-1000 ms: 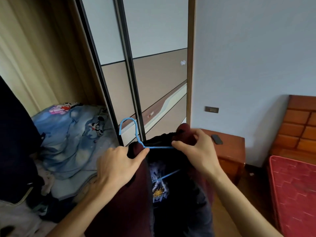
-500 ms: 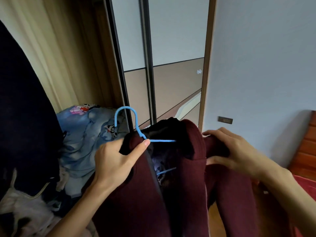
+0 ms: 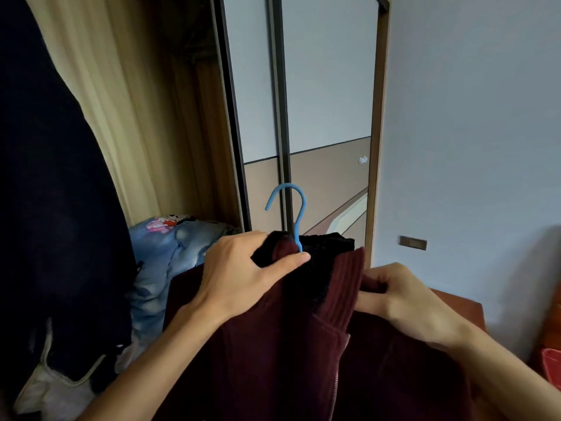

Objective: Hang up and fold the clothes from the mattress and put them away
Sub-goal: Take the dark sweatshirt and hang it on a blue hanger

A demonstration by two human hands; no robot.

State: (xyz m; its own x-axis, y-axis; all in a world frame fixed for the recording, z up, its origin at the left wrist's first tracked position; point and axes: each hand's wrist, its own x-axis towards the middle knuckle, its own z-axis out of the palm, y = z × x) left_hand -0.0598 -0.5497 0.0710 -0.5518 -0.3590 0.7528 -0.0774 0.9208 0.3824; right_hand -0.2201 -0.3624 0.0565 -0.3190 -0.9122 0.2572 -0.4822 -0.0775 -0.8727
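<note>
A maroon jacket (image 3: pixel 273 354) with a black fleecy lining and a zip hangs on a blue hanger (image 3: pixel 293 208), whose hook sticks up above the collar. My left hand (image 3: pixel 243 275) grips the collar and the neck of the hanger, thumb pressed just under the hook. Fingers curled, my right hand (image 3: pixel 400 302) holds the jacket's right shoulder fabric beside the ribbed collar. The hanger's arms are hidden inside the jacket.
An open wardrobe is on the left, with a dark garment (image 3: pixel 51 208) hanging and a blue cartoon-print blanket (image 3: pixel 170 247) heaped inside. Its sliding door (image 3: pixel 303 117) stands straight ahead. A wooden bedside table (image 3: pixel 464 308) is behind the jacket at right; a red mattress corner (image 3: pixel 551 366) at far right.
The jacket front has been drawn together over the hanger, hiding the printed inner garment. Both hands and the hanger have risen, and my view has turned left toward the wardrobe.
</note>
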